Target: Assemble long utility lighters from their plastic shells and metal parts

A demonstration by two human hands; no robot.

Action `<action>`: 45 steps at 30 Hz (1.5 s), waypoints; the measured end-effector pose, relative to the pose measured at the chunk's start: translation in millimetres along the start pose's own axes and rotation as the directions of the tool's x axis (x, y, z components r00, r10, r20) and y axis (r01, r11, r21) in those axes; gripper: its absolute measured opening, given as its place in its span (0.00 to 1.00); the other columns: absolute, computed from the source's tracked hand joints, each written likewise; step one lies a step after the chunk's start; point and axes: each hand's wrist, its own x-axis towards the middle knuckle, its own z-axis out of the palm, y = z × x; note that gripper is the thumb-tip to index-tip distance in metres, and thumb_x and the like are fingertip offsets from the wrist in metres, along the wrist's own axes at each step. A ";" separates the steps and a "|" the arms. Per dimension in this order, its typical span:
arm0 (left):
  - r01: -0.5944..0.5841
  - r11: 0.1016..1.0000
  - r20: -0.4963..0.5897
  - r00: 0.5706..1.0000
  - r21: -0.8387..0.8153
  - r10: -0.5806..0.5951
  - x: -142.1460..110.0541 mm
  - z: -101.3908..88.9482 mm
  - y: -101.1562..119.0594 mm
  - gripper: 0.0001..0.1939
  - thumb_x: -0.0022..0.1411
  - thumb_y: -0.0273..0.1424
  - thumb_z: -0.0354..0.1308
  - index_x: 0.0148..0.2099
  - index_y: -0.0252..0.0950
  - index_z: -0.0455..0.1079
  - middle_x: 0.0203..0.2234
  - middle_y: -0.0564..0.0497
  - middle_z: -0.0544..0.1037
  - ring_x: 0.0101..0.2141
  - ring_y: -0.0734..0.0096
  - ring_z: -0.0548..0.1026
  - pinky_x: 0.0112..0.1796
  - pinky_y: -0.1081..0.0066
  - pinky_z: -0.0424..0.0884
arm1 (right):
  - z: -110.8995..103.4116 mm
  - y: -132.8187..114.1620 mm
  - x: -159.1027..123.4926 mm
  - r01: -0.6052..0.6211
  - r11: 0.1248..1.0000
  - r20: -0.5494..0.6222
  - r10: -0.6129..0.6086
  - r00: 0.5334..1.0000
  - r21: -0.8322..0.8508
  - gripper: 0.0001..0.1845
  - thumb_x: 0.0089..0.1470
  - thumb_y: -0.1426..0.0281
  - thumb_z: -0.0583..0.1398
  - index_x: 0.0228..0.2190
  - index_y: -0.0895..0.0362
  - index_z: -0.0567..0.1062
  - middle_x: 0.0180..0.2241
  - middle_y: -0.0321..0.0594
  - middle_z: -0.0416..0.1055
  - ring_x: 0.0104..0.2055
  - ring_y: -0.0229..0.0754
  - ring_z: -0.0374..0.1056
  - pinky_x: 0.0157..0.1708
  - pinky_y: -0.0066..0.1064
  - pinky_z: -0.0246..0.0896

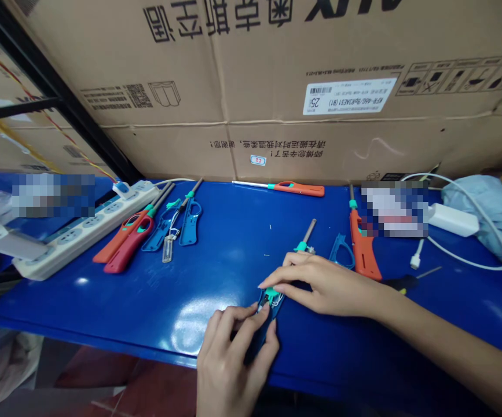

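**Open utility lighter (pixel 272 298) gripped by both hands on a blue surface (pixel 116 307)**

The lighter's blue shell, with a teal insert and thin wires exposed, is held near the front edge of the surface, and its metal nozzle (pixel 308 231) is angled up and away. The lower end is pinched closely by the fingertips of the left hand (pixel 233 365), while the middle is covered by the fingers of the right hand (pixel 320 284) in a narrow hold. To the right, a blue lighter shell (pixel 341 252) is placed just beside an orange lighter shell (pixel 363 249). Farther back, an orange lighter (pixel 298 188) is laid near the foot of a cardboard box (pixel 233 75). To the left, two red-orange lighters (pixel 123 246) and two blue shells (pixel 192 223) are set near a white power strip (pixel 85 234).
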 end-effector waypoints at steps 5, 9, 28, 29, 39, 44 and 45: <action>0.011 1.000 -0.037 0.999 0.014 -0.010 -1.1 0.9 2.1 0.12 0.55 0.27 0.62 0.44 0.42 0.74 0.32 0.52 0.75 0.31 0.72 0.72 0.34 0.71 0.70 | 5.3 -11.1 -8.7 -0.021 0.998 -0.030 0.019 0.999 -0.062 0.19 0.63 0.69 0.49 0.52 0.47 0.69 0.33 0.40 0.70 0.36 0.41 0.64 0.43 0.36 0.56; 0.011 1.000 -0.027 1.000 0.019 -0.010 -0.3 0.0 3.0 0.13 0.56 0.27 0.61 0.44 0.42 0.73 0.32 0.52 0.75 0.32 0.71 0.72 0.36 0.71 0.70 | 3.5 -10.5 -12.2 -0.044 0.999 -0.003 0.044 0.999 -0.016 0.20 0.64 0.67 0.47 0.56 0.45 0.64 0.38 0.41 0.71 0.42 0.43 0.65 0.49 0.41 0.55; -0.124 0.961 0.244 0.968 0.247 0.062 11.4 -6.5 0.8 0.22 0.61 0.31 0.54 0.58 0.46 0.63 0.31 0.50 0.68 0.30 0.69 0.68 0.31 0.70 0.66 | -3.6 15.2 -10.1 0.037 0.984 -0.048 -0.046 0.998 -0.177 0.08 0.58 0.66 0.56 0.38 0.55 0.72 0.40 0.40 0.69 0.44 0.42 0.62 0.50 0.38 0.56; -0.130 0.958 0.255 0.965 0.255 0.063 12.1 -6.3 0.6 0.22 0.61 0.32 0.54 0.58 0.46 0.63 0.31 0.50 0.68 0.30 0.68 0.68 0.30 0.70 0.66 | -4.0 16.0 -9.6 0.035 0.987 -0.038 -0.041 0.998 -0.160 0.08 0.58 0.66 0.56 0.37 0.55 0.72 0.40 0.40 0.68 0.44 0.42 0.62 0.49 0.38 0.57; -0.154 0.948 0.270 0.960 0.280 0.076 13.9 -4.4 -0.3 0.21 0.61 0.32 0.54 0.57 0.45 0.65 0.30 0.50 0.67 0.30 0.68 0.68 0.30 0.70 0.66 | -17.7 19.8 -2.5 0.013 0.999 0.086 -0.009 0.996 -0.042 0.04 0.56 0.69 0.58 0.33 0.57 0.70 0.38 0.39 0.68 0.41 0.40 0.65 0.43 0.32 0.59; -0.159 0.955 0.269 0.959 0.252 0.088 13.9 -3.9 -2.1 0.21 0.61 0.33 0.54 0.57 0.43 0.64 0.31 0.50 0.67 0.30 0.68 0.68 0.30 0.69 0.67 | -22.2 21.3 -0.1 0.015 0.999 0.126 -0.010 0.992 -0.037 0.02 0.55 0.70 0.59 0.32 0.56 0.71 0.40 0.38 0.67 0.43 0.39 0.65 0.43 0.31 0.59; -0.157 0.956 0.269 0.959 0.247 0.088 14.0 -3.9 -2.1 0.21 0.61 0.33 0.54 0.57 0.43 0.65 0.31 0.50 0.67 0.30 0.68 0.67 0.30 0.69 0.67 | -22.4 21.1 -0.1 0.015 0.999 0.129 -0.010 0.992 -0.034 0.02 0.55 0.71 0.59 0.33 0.56 0.71 0.40 0.37 0.67 0.43 0.39 0.65 0.43 0.31 0.59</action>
